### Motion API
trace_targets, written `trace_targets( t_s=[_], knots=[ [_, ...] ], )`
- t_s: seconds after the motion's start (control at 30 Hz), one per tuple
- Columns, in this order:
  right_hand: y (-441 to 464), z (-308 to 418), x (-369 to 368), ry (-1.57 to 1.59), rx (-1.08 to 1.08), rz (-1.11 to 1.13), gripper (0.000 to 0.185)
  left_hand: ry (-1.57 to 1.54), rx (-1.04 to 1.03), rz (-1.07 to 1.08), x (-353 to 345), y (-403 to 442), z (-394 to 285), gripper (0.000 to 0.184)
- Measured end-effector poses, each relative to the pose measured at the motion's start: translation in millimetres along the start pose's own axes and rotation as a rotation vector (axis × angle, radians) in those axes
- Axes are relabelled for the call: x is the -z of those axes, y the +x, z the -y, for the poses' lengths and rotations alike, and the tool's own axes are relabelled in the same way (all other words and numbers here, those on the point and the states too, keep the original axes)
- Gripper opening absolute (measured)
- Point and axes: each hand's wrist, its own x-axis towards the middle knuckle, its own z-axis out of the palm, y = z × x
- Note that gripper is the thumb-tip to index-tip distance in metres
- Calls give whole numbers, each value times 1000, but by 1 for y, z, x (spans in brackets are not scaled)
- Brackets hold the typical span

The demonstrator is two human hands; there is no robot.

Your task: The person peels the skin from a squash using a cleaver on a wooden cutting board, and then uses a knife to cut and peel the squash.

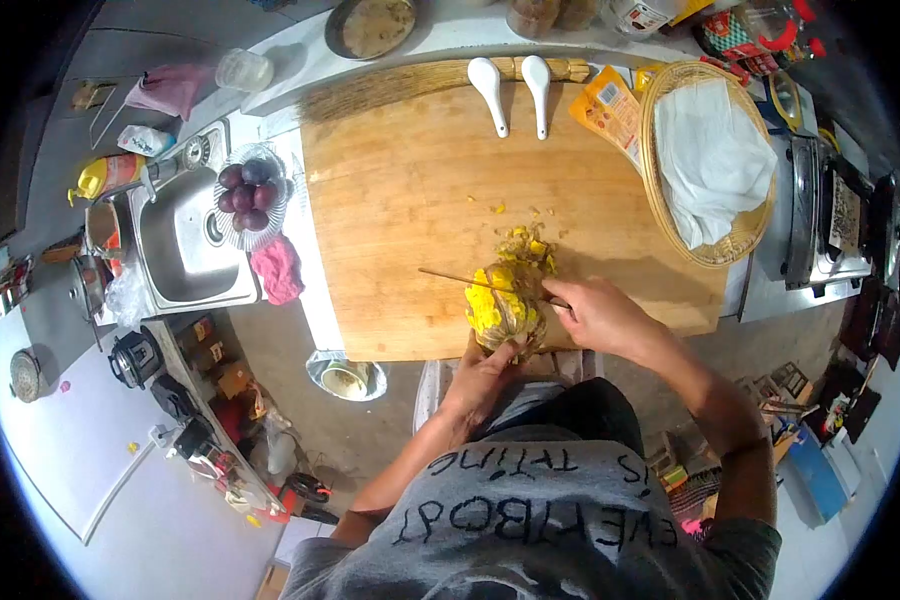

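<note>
A partly peeled pumpkin [492,312], bright yellow where bare and brownish where skin stays on, rests at the near edge of the wooden board [390,200]. My left hand [482,372] is closed against its near side, steadying it. In my right hand [605,315] is a knife [445,275], gripped by the handle. Its thin blade shows nearly edge-on, lying across the pumpkin's top and pointing left. Just beyond the pumpkin lies a small heap of peelings [523,245], with a few scraps farther up the board.
Two white spoons [488,90], an orange packet [610,110] and a cloth-lined wicker basket [660,200] sit along the board's far and right sides. Leftward are a bowl of plums [250,195], a pink cloth [277,270] and a sink [175,240]. A lined bin [345,380] stands below.
</note>
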Motion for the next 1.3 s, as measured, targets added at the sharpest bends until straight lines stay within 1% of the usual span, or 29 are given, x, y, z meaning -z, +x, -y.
trace_targets(
  t_s=[0.03,0.1,0.23,0.3,0.33,0.4,0.57,0.73,0.8,0.83,0.9,0.93,0.97,1.03,1.07,1.13,1.17,1.23,1.27,1.3],
  knots=[
    [0,2,0,-1,0,-1,34,-8,6,-3,-1,0,-1,43],
    [1,9,0,-92,-63,81,41,-16,13,-4,-1,1,0,43],
    [-1,9,-10,-126,-31,63,43,-32,-5,-5,-1,3,2,43],
    [-1,17,-11,-139,-121,96,43,-27,-4,-20,-1,3,2,43],
    [0,16,-14,-138,-119,96,43,-15,-12,-22,0,4,2,43],
    [0,12,-23,-164,-55,6,44,-2,-18,-24,1,3,4,43],
    [1,10,-27,-215,-41,5,42,-23,-6,-70,-7,-1,-1,43],
    [5,12,-28,-231,-39,-11,43,-24,-15,-61,-3,3,4,40],
    [6,13,-24,-214,-89,29,31,-13,-2,-74,-3,3,4,38],
    [7,11,-25,-214,-89,26,31,-22,-5,-64,-5,2,3,39],
    [15,-3,-33,0,-174,-95,25,-30,-15,-53,-7,1,2,39],
    [22,-11,-33,116,-99,-147,22,-38,-10,-66,-8,0,1,40],
    [19,-18,-31,256,-114,-145,22,-46,-5,-78,-8,0,1,41],
    [21,-37,-32,409,-287,-83,22,-42,-3,-77,-6,0,2,42],
    [17,-45,-34,408,-284,-84,22,-40,5,-77,-5,0,3,43],
    [11,-46,-32,351,-106,-168,23,-56,-5,-63,-6,-1,3,43],
    [4,-45,-32,350,-106,-167,23,-70,-9,-46,-7,-1,3,44],
    [-21,-10,-10,148,-97,-109,23,-57,-22,-50,-4,3,8,43],
    [-29,-3,-8,107,-44,-130,25,-45,-38,-56,-2,5,9,42],
    [-34,1,-6,106,-44,-131,25,-44,-39,-55,0,6,10,42]
  ],
)
